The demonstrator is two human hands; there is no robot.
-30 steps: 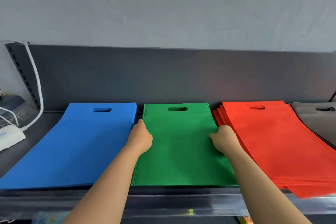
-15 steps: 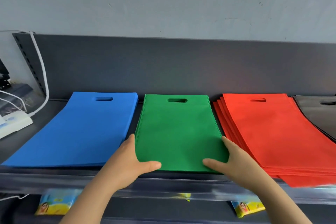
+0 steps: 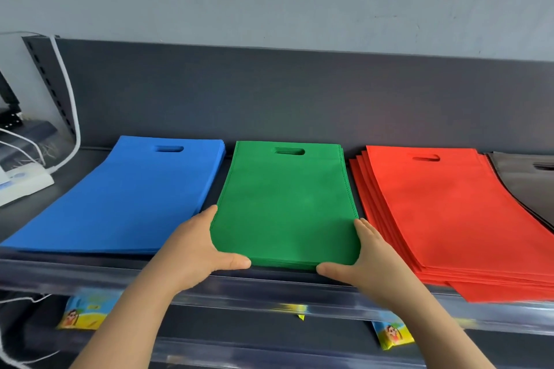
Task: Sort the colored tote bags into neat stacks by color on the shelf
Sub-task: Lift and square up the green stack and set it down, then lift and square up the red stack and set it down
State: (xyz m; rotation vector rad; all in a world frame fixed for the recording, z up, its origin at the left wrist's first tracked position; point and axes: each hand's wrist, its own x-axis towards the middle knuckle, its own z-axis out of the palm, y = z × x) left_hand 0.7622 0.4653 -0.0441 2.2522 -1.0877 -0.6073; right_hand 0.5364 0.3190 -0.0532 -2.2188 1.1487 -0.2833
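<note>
We see four stacks of flat tote bags side by side on a dark shelf (image 3: 90,272), handle cut-outs toward the back panel. The green stack (image 3: 286,207) lies in the middle, its near edge at the shelf's front lip. Our left hand (image 3: 195,252) cups its near left corner, fingers together along the side edge and the thumb spread across the front edge. Our right hand (image 3: 368,260) does the same at the near right corner, fingers along the right edge, thumb pointing inward under the front edge. Both hands press against the stack from outside; neither is closed around it.

The blue stack (image 3: 129,198) lies just to the left, apart from the green by a narrow gap, and looks even. The red stack (image 3: 449,219) to the right is fanned, with several bag edges showing along its left side and front. A grey stack (image 3: 527,186) at the far right is partly out of view and overlaps the red one's right edge.

A white cable (image 3: 72,117) hangs at the left end. Yellow packets (image 3: 84,313) lie on the lower shelf.
</note>
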